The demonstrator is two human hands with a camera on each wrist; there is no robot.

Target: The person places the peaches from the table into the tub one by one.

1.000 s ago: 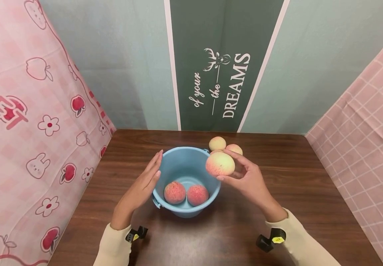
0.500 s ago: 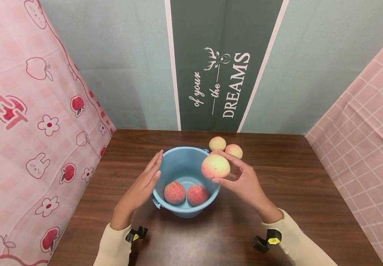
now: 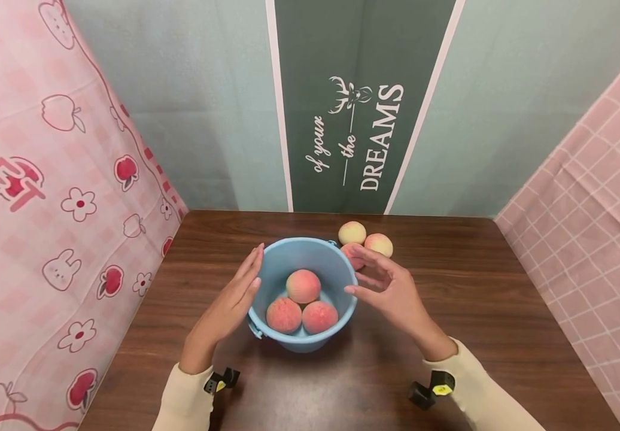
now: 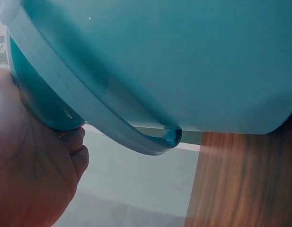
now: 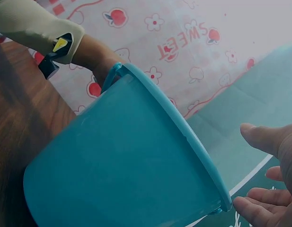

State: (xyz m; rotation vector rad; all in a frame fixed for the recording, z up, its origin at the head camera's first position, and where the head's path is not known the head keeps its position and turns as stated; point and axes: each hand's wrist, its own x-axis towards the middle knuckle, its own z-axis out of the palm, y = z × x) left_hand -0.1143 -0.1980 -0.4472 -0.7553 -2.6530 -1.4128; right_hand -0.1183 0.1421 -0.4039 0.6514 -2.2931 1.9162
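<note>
Three peaches, one of them the rear peach [image 3: 303, 286], lie inside the blue bucket [image 3: 300, 344]. My left hand [image 3: 229, 302] rests with straight fingers against the bucket's left rim; in the left wrist view this hand [image 4: 37, 161] is beside the rim, above the handle [image 4: 89, 106]. At the right rim, my right hand [image 3: 393, 293] is spread and holds nothing. The right wrist view shows the right hand [image 5: 273, 175] with thumb and fingers apart, its fingertips close to the bucket [image 5: 122, 156]; whether they touch is unclear.
Behind the bucket's right side, a pale peach [image 3: 352, 233], another pale peach [image 3: 379, 245] and a redder peach [image 3: 352, 254] sit together on the wooden table [image 3: 466, 287], the last partly covered by my right fingers. Printed cloths hang at the back and sides.
The peach that my right hand held over the right rim is now in the bucket, behind the other two. My right hand has moved slightly left and let go. My left hand stays in place.
</note>
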